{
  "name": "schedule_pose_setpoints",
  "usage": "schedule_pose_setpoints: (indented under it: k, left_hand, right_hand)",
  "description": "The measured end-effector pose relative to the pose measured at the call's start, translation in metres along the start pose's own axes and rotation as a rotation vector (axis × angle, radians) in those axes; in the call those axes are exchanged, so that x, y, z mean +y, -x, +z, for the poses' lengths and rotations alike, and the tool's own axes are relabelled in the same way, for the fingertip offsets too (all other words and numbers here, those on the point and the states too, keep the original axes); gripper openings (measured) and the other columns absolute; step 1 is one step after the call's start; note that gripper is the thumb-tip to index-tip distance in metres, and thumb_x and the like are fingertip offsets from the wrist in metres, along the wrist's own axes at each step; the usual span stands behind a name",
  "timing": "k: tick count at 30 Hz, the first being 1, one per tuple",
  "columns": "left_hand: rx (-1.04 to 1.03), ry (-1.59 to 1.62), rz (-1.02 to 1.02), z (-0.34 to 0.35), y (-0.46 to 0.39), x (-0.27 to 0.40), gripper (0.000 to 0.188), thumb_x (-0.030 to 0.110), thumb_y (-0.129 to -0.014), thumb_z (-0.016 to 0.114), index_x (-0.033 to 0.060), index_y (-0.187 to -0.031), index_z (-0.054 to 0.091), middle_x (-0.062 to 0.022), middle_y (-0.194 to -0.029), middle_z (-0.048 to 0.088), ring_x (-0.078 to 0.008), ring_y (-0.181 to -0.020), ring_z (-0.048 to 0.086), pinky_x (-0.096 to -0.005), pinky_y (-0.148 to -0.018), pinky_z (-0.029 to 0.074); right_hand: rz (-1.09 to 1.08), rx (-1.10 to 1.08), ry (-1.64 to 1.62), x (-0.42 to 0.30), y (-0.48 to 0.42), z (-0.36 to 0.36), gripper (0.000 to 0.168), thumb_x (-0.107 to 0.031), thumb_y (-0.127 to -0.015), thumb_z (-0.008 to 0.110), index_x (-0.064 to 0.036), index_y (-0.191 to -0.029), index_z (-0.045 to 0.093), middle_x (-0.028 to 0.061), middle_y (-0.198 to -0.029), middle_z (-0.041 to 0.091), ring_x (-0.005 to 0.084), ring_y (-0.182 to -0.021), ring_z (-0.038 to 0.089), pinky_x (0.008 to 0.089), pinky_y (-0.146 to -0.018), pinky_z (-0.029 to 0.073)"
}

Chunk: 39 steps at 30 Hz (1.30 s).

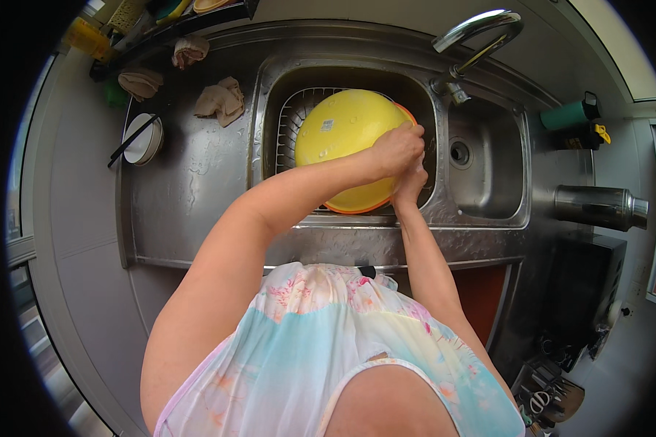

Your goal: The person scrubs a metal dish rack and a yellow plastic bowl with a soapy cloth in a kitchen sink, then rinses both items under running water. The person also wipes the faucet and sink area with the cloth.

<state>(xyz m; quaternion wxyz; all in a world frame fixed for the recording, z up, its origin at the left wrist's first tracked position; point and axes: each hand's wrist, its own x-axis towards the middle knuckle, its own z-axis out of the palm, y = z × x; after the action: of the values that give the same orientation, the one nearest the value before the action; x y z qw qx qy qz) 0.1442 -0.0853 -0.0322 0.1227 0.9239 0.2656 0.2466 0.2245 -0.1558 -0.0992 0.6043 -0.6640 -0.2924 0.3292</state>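
Note:
A round yellow basin (344, 128) with an orange rim is tilted in the large sink bowl (269, 109), its underside turned up towards me. A small label with a printed code sticks to that underside. My left hand (398, 150) reaches across the basin and is closed at its right edge. Just below it my right hand (411, 183) grips the same edge, close against the left. The fingertips of both hands are partly hidden. Under the basin a wire dish rack (287, 128) shows at the left.
A chrome faucet (478, 38) arches behind the smaller sink bowl (486, 164). A crumpled cloth (221, 102) and stacked white bowls (144, 139) with black chopsticks (133, 141) lie on the left drainboard. A steel flask (598, 206) and green bottle (568, 113) stand at right.

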Motion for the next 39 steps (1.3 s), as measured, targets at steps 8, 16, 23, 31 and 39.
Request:
schedule_pose_setpoints:
  k: [8, 16, 23, 31, 39]
  left_hand:
    - [-0.161, 0.212, -0.41, -0.085, -0.061, -0.123, 0.022, 0.007, -0.075, 0.066, 0.0036, -0.095, 0.072, -0.0167, -0.09, 0.07, -0.0291, -0.079, 0.067, -0.0355, -0.074, 0.053]
    - [0.136, 0.782, -1.084, -0.101, 0.105, -0.18, 0.023, 0.014, -0.084, 0.069, -0.0024, -0.1, 0.067, -0.0089, -0.087, 0.068, -0.0134, -0.075, 0.062, -0.0284, -0.068, 0.05]
    - [0.492, 0.338, -1.057, -0.048, 0.2, -0.072, 0.011, 0.009, -0.087, 0.06, 0.0001, -0.092, 0.06, -0.0065, -0.08, 0.063, -0.0136, -0.074, 0.058, -0.029, -0.069, 0.046]
    - [0.584, 0.022, -0.381, -0.047, 0.162, 0.03, 0.027, -0.006, -0.075, 0.059, 0.0021, -0.101, 0.057, -0.0184, -0.1, 0.054, -0.0348, -0.091, 0.056, -0.0396, -0.079, 0.048]
    - [0.584, 0.014, -0.214, -0.075, 0.097, 0.015, 0.022, -0.003, -0.076, 0.06, 0.0016, -0.097, 0.06, -0.0151, -0.094, 0.057, -0.0309, -0.085, 0.059, -0.0369, -0.073, 0.049]
  right_hand:
    - [-0.13, -0.135, 0.174, -0.055, 0.016, -0.013, 0.055, -0.045, -0.1, 0.045, 0.004, -0.08, 0.061, 0.0052, -0.072, 0.06, 0.0124, -0.066, 0.052, 0.0304, -0.064, 0.045]
    - [0.287, -0.16, -0.355, -0.064, 0.01, -0.019, 0.047, -0.041, -0.1, 0.043, 0.001, -0.116, 0.058, 0.0078, -0.107, 0.064, 0.0193, -0.09, 0.064, 0.0308, -0.075, 0.053]
    - [0.455, 0.037, -0.473, -0.06, 0.004, 0.01, 0.045, -0.035, -0.103, 0.036, -0.001, -0.128, 0.051, 0.0106, -0.12, 0.06, 0.0254, -0.102, 0.063, 0.037, -0.084, 0.054]
    - [0.412, 0.172, -0.44, -0.069, 0.014, 0.036, 0.037, -0.024, -0.094, 0.056, -0.001, -0.122, 0.054, 0.0109, -0.115, 0.062, 0.0246, -0.098, 0.064, 0.0364, -0.08, 0.056]
    - [0.342, 0.154, -0.395, -0.072, 0.01, 0.021, 0.047, -0.036, -0.098, 0.047, 0.003, -0.123, 0.054, 0.0114, -0.116, 0.062, 0.0241, -0.099, 0.064, 0.0365, -0.082, 0.054]
